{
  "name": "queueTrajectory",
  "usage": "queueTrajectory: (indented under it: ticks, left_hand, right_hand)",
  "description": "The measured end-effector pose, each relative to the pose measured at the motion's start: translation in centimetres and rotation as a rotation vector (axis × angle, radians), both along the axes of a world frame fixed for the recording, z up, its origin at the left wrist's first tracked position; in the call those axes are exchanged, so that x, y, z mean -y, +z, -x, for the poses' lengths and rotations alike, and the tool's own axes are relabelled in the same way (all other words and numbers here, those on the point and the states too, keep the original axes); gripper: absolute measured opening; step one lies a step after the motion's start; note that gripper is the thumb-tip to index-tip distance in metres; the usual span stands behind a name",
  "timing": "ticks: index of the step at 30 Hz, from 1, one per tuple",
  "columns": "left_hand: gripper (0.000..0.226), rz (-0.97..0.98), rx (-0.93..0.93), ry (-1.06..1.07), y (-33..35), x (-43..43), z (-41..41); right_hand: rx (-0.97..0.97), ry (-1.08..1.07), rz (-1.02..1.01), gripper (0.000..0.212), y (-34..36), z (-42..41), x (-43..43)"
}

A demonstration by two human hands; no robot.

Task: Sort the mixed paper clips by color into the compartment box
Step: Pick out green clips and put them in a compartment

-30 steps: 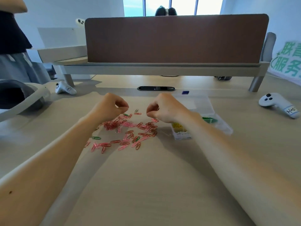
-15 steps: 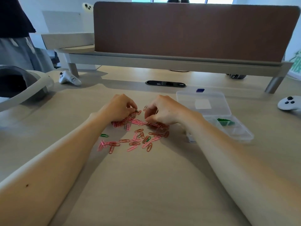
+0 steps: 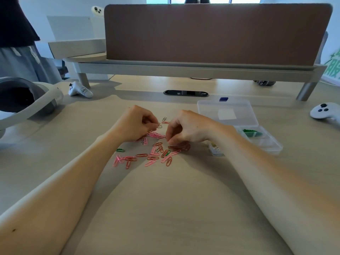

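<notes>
A loose pile of pink and red paper clips (image 3: 152,155), with a few green ones (image 3: 120,150), lies on the wooden desk. My left hand (image 3: 135,124) hovers over the pile's far left side with curled fingers, pinching a clip at its fingertips. My right hand (image 3: 187,128) reaches down on the pile's right side, thumb and forefinger pinching a clip. To the right stands the clear compartment box (image 3: 270,144) with its lid (image 3: 226,113) folded back. Green clips (image 3: 251,133) fill one compartment. Yellow clips (image 3: 214,146) show in another, partly behind my right wrist.
A white controller (image 3: 80,90) lies at the back left and another (image 3: 323,113) at the far right. A headset (image 3: 27,100) sits at the left edge. A brown divider (image 3: 211,34) on a raised shelf closes off the back. A person stands at the far left.
Both hands have come down from just above the pile onto the clips and moved closer together. My view has shifted so the box sits further right.
</notes>
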State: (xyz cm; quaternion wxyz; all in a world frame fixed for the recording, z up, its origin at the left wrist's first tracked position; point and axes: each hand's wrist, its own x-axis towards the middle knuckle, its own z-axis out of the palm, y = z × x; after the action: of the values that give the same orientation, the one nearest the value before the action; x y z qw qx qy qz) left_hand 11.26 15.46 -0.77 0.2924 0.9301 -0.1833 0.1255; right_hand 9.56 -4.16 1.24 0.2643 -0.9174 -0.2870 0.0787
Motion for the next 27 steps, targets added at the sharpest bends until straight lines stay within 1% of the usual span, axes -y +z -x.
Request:
queueTrajectory:
  ticks: [3, 5, 8, 12, 16, 18, 20, 23, 27]
  left_hand:
    - [0.011, 0.037, -0.034, -0.052, -0.2, 0.1, 0.8]
    - [0.013, 0.029, -0.046, -0.068, -0.3, 0.2, 1.1]
    - [0.014, -0.002, -0.047, -0.080, -0.4, 0.3, 1.3]
    - [0.014, -0.005, -0.055, -0.075, -0.4, 0.1, 1.4]
    - [0.013, 0.003, -0.057, -0.078, -0.4, 0.0, 1.3]
    - [0.013, 0.029, -0.056, -0.079, -0.3, 0.1, 1.4]
    - [0.013, 0.082, -0.077, -0.091, -0.1, 0.2, 1.5]
    - [0.015, 0.140, -0.120, -0.118, 0.1, 0.2, 1.7]
    - [0.017, 0.219, -0.167, -0.133, 0.3, 0.3, 1.9]
  right_hand:
    - [-0.096, 0.028, -0.027, 0.010, 0.0, 0.9, -0.3]
    - [-0.104, 0.060, 0.017, 0.012, 0.0, 1.2, -0.6]
    - [-0.055, 0.073, 0.125, 0.010, -0.1, 1.4, -0.9]
    - [0.007, 0.050, 0.175, 0.005, -0.2, 1.5, -1.2]
    - [0.023, 0.045, 0.231, 0.003, -0.2, 1.6, -1.5]
    - [0.042, 0.009, 0.205, 0.004, -0.1, 1.5, -1.2]
    - [0.066, -0.074, 0.117, 0.010, 0.0, 1.3, -0.8]
    - [0.106, -0.198, -0.020, 0.010, -0.3, 0.8, -0.2]
    - [0.084, -0.273, -0.093, 0.010, -0.8, 0.5, -0.1]
